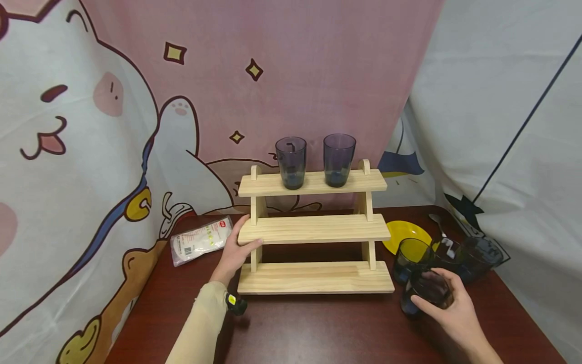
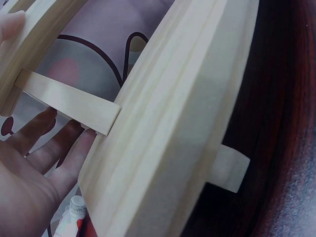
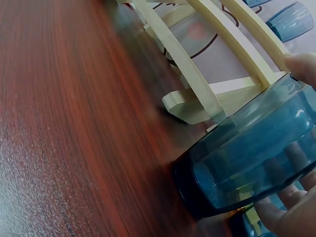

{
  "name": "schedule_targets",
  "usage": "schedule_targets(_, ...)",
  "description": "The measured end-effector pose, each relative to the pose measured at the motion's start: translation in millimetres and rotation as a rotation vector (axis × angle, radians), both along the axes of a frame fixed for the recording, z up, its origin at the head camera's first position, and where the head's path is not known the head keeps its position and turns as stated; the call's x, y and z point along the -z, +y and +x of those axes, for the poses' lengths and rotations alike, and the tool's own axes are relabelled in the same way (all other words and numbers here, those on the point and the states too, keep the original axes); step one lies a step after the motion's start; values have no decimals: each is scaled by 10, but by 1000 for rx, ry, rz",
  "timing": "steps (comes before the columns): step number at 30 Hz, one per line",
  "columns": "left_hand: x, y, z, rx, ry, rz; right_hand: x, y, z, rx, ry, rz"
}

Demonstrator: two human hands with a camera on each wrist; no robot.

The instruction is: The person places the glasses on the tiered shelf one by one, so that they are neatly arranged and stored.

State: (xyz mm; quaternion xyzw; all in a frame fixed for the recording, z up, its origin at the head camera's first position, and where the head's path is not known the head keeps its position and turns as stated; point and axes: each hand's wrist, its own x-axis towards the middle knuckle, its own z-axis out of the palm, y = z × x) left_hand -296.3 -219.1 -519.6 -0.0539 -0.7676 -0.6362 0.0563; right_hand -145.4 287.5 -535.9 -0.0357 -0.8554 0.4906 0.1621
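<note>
Held glass (image 1: 426,292) is at the right end of the wooden rack (image 1: 313,230), low over the table (image 1: 295,328), mouth up, slightly tilted; can't tell if the base touches down. Right hand (image 1: 460,312) has it clamped, thumb on the near wall, fingers wrapped on the far side, spaced a bit apart in the wrist view. Left hand (image 1: 233,258) grips the left end of the rack's middle board, thumb over the top, fingers beneath and next to the upright. Handling, my read: tinted clear wall, rigid, glass or hard plastic, can't tell which; treat as fragile. Looks light to moderate, base seems thicker so weight probably sits low. Smooth wall, likely slippery, worse if damp. Tapers toward the base, so a loose grip could let it slide down; hold around the upper body just under the rim, thumb opposing fingers, firm but no crushing. Keep fingertips out of the mouth. Watch the neighbour: a second glass (image 1: 402,265) sits just behind, overlapping in view, contact unclear; a knock could chip either. Dark bowls (image 1: 482,258) and a yellow plate (image 1: 402,231) are crowded behind that, so lift clear before any sideways move. Two more glasses, left one (image 1: 292,164) and right one (image 1: 339,161), stand upright on the top board. Rack looks like light softwood, stiff but easily nudged; bracing it at a board end by the upright makes sense, since a jolt could topple those two.
</note>
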Motion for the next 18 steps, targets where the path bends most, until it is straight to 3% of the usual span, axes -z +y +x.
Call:
schedule_targets(8, 13, -16, -12, 8, 7, 3, -5, -3, 32, -9, 5, -41)
schedule_targets(18, 29, -22, -27, 17, 2, 11, -31, -55, 93, 35, -65, -15)
